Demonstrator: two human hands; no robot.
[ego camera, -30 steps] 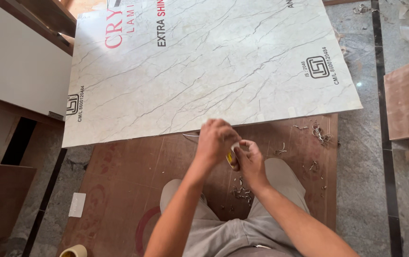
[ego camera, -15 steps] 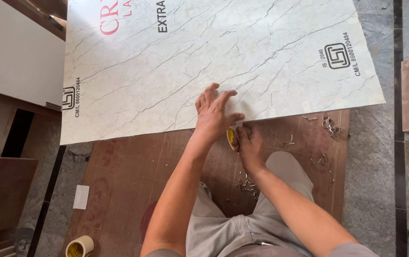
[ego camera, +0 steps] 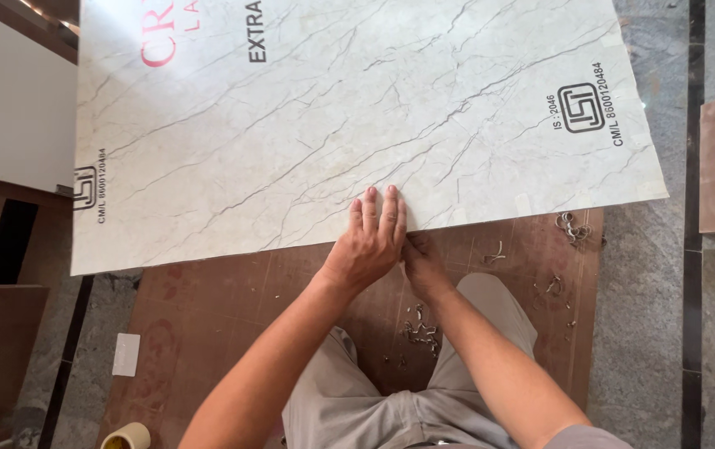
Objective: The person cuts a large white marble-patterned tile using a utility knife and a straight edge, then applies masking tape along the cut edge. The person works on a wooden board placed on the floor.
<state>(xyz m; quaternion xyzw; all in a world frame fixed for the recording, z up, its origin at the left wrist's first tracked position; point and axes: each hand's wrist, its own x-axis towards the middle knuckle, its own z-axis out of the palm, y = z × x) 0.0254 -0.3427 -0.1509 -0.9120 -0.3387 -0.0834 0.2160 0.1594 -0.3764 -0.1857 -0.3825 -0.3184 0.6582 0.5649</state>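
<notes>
The sheet (ego camera: 357, 116) lies flat on the board (ego camera: 208, 316), long side running left to right. The left hand (ego camera: 368, 241) presses flat, fingers open, on its near edge. The right hand (ego camera: 424, 264) is tucked just beside; I cannot tell its grip.

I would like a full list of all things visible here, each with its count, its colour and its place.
laminate sheet: one, white with grey marble veins, lying flat across the upper half.
board: one, reddish brown, under the sheet's near edge.
shavings: many, pale curls, scattered on the board.
tape roll: one, beige, bottom left.
small card: one, white, on the board's left edge.
stone floor: grey, with dark strips.
left hand: flat on the sheet's near edge.
right hand: at the sheet's edge, partly hidden behind the left hand.
</notes>
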